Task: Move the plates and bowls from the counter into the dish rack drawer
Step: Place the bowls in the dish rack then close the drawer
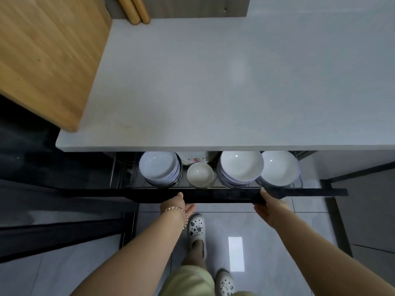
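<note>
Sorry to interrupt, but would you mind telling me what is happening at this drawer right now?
A person has both hands on the black front panel of the dish rack drawer, the left hand and right hand gripping its edge. The drawer is partly open under the counter, and stacks of white bowls already sit inside it.

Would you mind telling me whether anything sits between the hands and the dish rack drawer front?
Nothing visible does. The left hand and right hand already rest on the black drawer front. Behind it, the stacked plates and a small bowl sit in the rack, below the counter edge.
</note>
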A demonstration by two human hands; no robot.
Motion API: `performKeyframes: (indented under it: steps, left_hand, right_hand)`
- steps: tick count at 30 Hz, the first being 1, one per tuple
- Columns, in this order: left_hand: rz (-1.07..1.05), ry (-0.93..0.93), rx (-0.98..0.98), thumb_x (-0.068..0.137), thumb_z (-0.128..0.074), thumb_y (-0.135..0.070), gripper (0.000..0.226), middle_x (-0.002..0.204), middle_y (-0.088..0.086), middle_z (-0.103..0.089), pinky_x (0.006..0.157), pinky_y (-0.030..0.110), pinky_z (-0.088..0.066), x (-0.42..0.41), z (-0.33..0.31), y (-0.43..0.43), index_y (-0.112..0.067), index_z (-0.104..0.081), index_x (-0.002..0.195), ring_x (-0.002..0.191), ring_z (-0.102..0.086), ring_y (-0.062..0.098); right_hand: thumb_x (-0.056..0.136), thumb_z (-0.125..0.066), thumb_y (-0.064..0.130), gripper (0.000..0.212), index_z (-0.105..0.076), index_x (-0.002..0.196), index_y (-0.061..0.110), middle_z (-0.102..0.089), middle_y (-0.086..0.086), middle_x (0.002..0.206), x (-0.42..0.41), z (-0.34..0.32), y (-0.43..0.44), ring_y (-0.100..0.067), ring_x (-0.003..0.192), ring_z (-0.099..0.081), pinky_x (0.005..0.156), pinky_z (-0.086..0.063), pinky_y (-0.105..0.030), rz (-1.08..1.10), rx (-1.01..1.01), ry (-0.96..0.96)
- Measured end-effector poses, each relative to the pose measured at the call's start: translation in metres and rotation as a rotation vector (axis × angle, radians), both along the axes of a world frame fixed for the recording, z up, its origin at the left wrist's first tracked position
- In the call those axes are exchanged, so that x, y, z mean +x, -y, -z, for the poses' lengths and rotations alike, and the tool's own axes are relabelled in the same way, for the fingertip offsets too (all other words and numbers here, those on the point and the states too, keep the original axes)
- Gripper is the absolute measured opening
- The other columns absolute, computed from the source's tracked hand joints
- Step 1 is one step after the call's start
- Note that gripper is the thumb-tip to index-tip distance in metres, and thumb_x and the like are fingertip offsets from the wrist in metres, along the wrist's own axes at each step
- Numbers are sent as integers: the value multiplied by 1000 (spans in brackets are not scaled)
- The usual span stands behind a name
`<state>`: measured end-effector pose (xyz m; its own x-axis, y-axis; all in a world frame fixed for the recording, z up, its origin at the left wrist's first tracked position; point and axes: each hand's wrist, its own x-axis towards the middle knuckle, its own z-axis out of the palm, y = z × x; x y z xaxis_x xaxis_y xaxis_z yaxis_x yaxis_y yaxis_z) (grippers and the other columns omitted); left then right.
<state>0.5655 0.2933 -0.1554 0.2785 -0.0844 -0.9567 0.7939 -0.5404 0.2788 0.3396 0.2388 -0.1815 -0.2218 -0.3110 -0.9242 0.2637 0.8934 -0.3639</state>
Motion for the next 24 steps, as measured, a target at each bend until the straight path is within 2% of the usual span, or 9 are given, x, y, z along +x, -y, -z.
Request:
performKeyframes:
  steps: [2,4,6,9,12,17,21,22,24]
  left_hand:
    - [77,11,-36,97,-48,-14,35,87,22,-73,59,30,-58,7,5,13,6,-49,126,59,-67,24]
    - [71,30,-92,97,-48,-12,35,96,22,-68,63,29,-58,14,4,32,8,-49,126,90,-70,29]
    - [82,7,-149,97,-44,-3,33,95,21,-62,72,32,-57,20,4,46,11,-46,126,106,-62,33]
    - [71,-25,-172,94,-33,12,29,92,23,-56,93,35,-49,31,2,68,11,-48,118,99,-58,33]
    - [36,-59,-226,92,-27,20,27,115,26,-51,71,25,-57,35,-7,86,5,-50,93,101,-56,31]
    - [-82,-108,-301,90,-24,25,39,147,22,-37,102,42,-40,38,-2,97,2,-45,113,135,-41,34]
    - [-29,-126,-338,89,-23,26,41,149,14,-36,102,44,-39,41,-5,100,-6,-47,93,137,-39,29]
    - [11,-123,-359,88,-22,26,43,150,12,-35,102,44,-39,43,-5,100,-8,-48,96,137,-39,28]
    - [145,-135,-371,89,-24,25,55,151,7,-35,103,44,-38,47,-7,95,-11,-41,127,135,-42,27]
  right_hand:
    - [92,-56,16,15,-54,87,2,-60,-17,83,14,-6,13,-23,69,-58,55,-59,-26,117,0,168]
    - [94,-47,6,16,-54,81,3,-58,-13,79,27,-11,28,-20,71,-56,41,-55,-22,196,-27,275]
    - [94,-37,-3,23,-53,79,3,-56,-11,79,37,-16,44,-17,72,-54,47,-56,-20,206,-85,308]
    - [93,-28,-11,29,-51,83,3,-55,-8,86,44,-25,66,-16,83,-56,61,-51,-18,149,-142,332]
    - [92,-18,-15,39,-52,87,4,-58,-6,106,49,-27,84,-19,116,-49,72,-48,-20,175,-163,365]
    - [90,-17,-18,63,-31,142,14,-44,-16,144,58,-25,101,-26,135,-42,101,-37,-29,253,-150,365]
    - [88,-22,-20,40,-50,98,8,-46,-19,142,60,-29,104,-29,130,-47,91,-43,-31,183,-140,348]
    - [88,-24,-20,38,-49,89,8,-47,-17,142,59,-29,105,-29,128,-49,90,-44,-31,168,-139,348]
    - [87,-27,-20,40,-51,105,7,-52,-16,136,56,-29,101,-29,116,-55,91,-43,-31,129,-129,371]
